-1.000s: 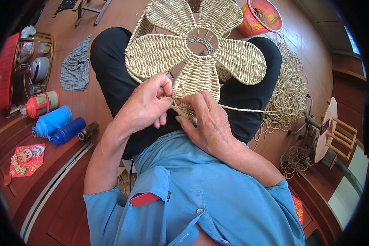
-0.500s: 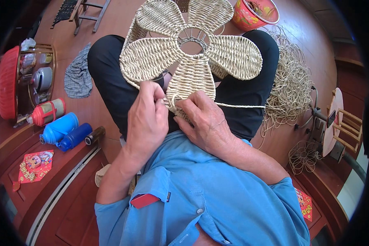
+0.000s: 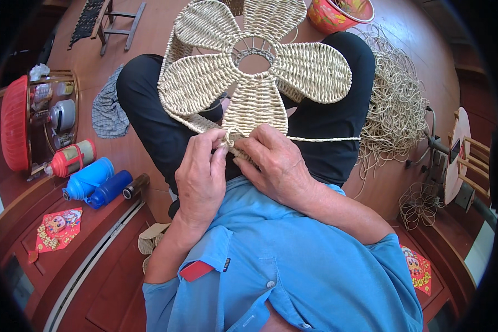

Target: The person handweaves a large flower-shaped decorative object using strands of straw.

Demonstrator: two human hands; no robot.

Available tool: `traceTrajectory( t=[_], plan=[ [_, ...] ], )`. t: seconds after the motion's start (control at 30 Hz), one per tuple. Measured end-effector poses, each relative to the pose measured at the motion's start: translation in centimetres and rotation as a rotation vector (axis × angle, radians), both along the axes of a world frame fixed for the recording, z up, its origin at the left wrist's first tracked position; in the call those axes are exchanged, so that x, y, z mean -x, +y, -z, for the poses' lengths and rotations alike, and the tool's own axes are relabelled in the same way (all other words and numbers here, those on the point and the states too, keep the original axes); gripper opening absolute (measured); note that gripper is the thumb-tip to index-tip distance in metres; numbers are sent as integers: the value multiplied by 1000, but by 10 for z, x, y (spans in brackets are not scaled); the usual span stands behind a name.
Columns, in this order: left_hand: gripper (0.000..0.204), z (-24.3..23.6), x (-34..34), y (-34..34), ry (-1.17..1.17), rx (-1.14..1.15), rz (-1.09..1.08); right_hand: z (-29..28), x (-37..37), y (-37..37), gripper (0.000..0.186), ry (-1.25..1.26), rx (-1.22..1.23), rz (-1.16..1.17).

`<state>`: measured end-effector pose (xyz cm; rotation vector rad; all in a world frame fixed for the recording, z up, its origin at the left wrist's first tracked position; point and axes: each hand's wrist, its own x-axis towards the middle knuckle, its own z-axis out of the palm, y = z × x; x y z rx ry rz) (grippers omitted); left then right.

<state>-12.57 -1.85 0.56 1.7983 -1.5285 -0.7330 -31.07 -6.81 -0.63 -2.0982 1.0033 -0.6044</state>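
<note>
A woven straw flower-shaped piece (image 3: 254, 108), with petals around a round opening, rests across my lap. Under its petals, more woven sides show. At the lower left corner of the nearest petal, my left hand (image 3: 202, 169) pinches a straw cord (image 3: 231, 134), which makes a small loop there. My right hand (image 3: 276, 160) is closed over that petal's near edge, its thumb and fingers pressed on the weave beside the loop. From behind the right hand, a length of straw cord (image 3: 326, 139) runs off to the right. The right fingertips are partly hidden.
A large heap of loose straw cord (image 3: 390, 99) lies on the floor at the right, below a patterned red bucket (image 3: 340, 15). Flasks, including a light blue one (image 3: 88, 178), stand at the left. A wire flower frame (image 3: 418, 205) lies at right.
My left hand has come down slightly from its raised position, and the cord loop now shows above its fingertips. The right hand keeps its place on the edge. The view has shifted a little.
</note>
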Motion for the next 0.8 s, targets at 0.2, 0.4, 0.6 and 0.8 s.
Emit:
traceTrajectory(
  t=[0.2,0.4,0.6,0.8],
  plan=[
    [20,-1,-8,6,1106,-268,-325,-4,2,0,32,-16,-21,-1],
    [9,-2,-45,15,1442,-385,-364,-7,4,0,37,2,-37,-12],
    [11,2,-55,11,1359,-393,-466,-6,2,2,36,-16,1,-8],
    [15,4,-139,15,1408,-155,-810,-2,2,6,33,17,120,22]
  ],
)
